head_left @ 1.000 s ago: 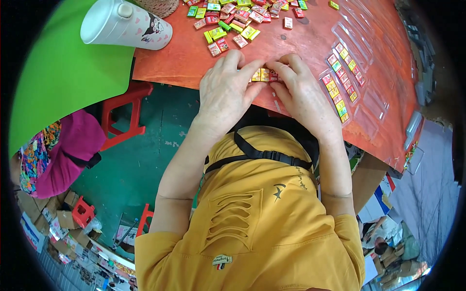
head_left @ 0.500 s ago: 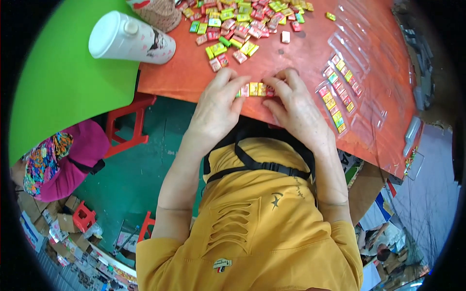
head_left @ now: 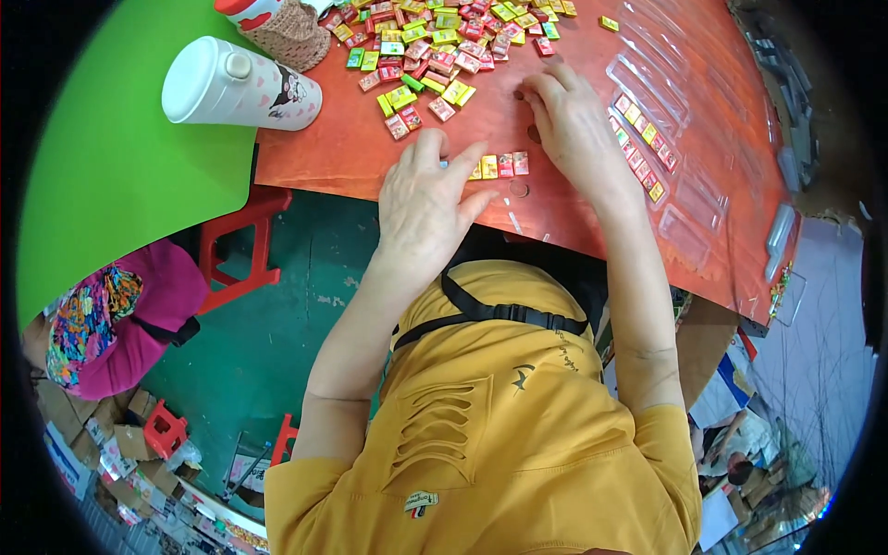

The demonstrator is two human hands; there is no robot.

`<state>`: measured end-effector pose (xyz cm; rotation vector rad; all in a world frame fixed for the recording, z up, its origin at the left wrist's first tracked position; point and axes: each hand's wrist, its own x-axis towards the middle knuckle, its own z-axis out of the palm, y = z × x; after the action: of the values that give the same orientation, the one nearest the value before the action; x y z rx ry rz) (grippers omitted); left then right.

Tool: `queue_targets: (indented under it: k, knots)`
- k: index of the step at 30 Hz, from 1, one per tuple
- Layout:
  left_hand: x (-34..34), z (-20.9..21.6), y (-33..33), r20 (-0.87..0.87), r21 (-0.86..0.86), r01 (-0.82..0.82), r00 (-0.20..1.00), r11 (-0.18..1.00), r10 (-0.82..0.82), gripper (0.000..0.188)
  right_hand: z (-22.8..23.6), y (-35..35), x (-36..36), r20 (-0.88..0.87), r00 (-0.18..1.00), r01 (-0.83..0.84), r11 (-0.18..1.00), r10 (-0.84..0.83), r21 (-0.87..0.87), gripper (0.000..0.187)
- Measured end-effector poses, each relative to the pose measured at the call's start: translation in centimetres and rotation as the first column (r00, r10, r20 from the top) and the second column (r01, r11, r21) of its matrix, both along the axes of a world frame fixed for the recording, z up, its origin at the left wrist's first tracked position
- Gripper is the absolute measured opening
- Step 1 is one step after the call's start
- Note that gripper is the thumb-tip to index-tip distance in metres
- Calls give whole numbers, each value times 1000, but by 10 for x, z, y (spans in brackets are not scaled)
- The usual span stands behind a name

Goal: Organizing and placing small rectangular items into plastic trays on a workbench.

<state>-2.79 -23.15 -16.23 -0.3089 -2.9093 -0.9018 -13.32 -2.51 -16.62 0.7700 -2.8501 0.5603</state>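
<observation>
Near the centre of the frame, the left hand (head_left: 421, 199) rests over the left end of a short row of miniature boxes (head_left: 506, 165), its thumb and forefinger parted, pinching nothing. The row lies near the front edge of the red bench (head_left: 333, 157), yellow and red faces up, its right end uncovered. Right of centre, the right hand (head_left: 572, 120) reaches farther in, fingers curled low; whether they grasp anything, I cannot tell. At the right, similar boxes sit in clear plastic trays (head_left: 686, 233); the loose pile (head_left: 444, 39) spreads across the top. The step looks like lining up a row; the next move seems to call for keeping it straight.
</observation>
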Motion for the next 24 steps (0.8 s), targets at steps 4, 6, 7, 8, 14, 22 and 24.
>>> queue_targets:
  k: [4, 6, 7, 8, 14, 22, 24]
  knots:
    - [2, -5, 1, -25, -46, -44, 999, 998, 42, 44, 20, 7, 40, 237, 971, -16, 995, 40, -102, 24]
    - [4, -8, 1, -32, -20, -51, 998, 998, 51, 40, 23, 3, 48, 208, 977, -32, 995, 51, -92, 25]
    - [3, -8, 2, -37, -23, -53, 998, 998, 52, 40, 22, 1, 47, 203, 978, -33, 995, 52, -96, 25]
    - [3, -8, 3, -49, -23, -41, 998, 999, 40, 40, 18, -2, 44, 169, 985, 0, 989, 25, -147, 26]
    - [8, -10, 5, -87, -44, -56, 995, 997, 52, 39, 1, -46, 19, -107, 992, 47, 981, -68, -187, 28]
    - [5, -15, 6, -98, -30, -44, 994, 999, 40, 36, -7, -48, 14, 14, 1000, -10, 961, 14, -275, 24]
    - [7, -16, 4, -108, -28, -44, 993, 999, 41, 37, 11, -26, 20, -18, 1000, -16, 984, 13, -180, 22]
